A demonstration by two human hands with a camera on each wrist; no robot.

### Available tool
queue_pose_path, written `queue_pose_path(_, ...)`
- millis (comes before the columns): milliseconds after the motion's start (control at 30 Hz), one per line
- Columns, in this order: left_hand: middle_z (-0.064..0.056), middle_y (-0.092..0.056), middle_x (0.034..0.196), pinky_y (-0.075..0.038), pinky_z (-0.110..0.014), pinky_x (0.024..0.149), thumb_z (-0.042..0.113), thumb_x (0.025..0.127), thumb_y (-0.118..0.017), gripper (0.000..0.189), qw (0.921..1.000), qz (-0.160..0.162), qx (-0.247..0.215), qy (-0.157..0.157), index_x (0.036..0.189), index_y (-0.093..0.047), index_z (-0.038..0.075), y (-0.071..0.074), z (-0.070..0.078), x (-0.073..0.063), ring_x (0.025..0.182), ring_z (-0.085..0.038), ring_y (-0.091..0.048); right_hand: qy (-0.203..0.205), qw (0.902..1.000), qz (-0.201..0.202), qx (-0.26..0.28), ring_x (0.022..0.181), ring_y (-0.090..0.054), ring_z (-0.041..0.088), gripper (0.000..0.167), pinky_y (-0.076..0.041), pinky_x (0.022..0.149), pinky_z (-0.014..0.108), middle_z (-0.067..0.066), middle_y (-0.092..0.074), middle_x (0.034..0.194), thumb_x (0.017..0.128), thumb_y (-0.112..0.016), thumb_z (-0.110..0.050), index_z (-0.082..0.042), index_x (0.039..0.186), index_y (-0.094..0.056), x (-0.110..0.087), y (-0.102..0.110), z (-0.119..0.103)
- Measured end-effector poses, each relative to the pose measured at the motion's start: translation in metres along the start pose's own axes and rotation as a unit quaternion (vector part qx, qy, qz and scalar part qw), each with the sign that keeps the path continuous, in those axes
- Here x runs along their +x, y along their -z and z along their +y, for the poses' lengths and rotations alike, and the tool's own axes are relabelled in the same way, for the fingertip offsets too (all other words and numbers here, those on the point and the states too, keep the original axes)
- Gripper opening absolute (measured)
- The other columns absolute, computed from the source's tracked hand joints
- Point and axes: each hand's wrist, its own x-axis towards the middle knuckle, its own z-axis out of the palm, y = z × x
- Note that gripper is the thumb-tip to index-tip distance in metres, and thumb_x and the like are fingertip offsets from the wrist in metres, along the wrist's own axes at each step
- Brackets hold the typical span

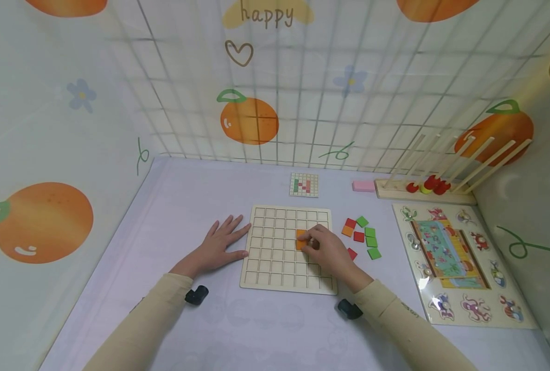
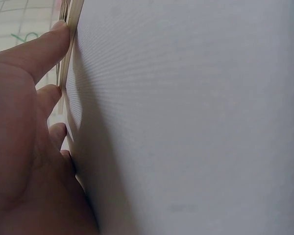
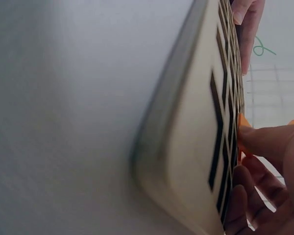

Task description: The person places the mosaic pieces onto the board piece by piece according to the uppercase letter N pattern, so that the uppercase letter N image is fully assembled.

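On the table lies a square wooden grid board [image 1: 270,247]. My right hand [image 1: 328,252] is over its right half, thumb and fingertips pinching an orange square tile [image 3: 241,122] at the grid's surface. Orange also shows in the cells just beside those fingertips. My left hand [image 1: 219,243] rests flat on the table with fingers spread, its thumb and index fingertips at the board's left edge. In the left wrist view the thumb [image 2: 51,46] meets the side of the board. Right of the board lie loose red tiles [image 1: 359,236], green tiles [image 1: 371,241] and an orange tile [image 1: 347,231].
Behind the board lies a small pattern card [image 1: 304,185] with coloured squares. A pink block [image 1: 363,186] sits beside a wooden peg rack [image 1: 423,192] with red and yellow beads. At the right is a sea-animal puzzle board [image 1: 465,268]. Printed curtains surround the table.
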Motion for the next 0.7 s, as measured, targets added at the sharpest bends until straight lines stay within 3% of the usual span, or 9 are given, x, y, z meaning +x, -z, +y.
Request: queue_pose_path(700, -0.005, -0.012, 0.171, 0.003, -0.056, 0.125, 0.058, 0.096, -0.061, 0.08, 1.0, 0.001, 0.006, -0.002, 0.162, -0.029, 0.026, -0.0014, -0.002, 0.0006, 0.157, -0.031, -0.002, 0.004, 0.9999, 0.001, -0.012, 0.079, -0.05, 0.013, 0.016, -0.045, 0.065, 0.027, -0.004, -0.058, 0.098, 0.093, -0.077, -0.02, -0.019, 0.109, -0.077, -0.0016, -0.0008, -0.0004)
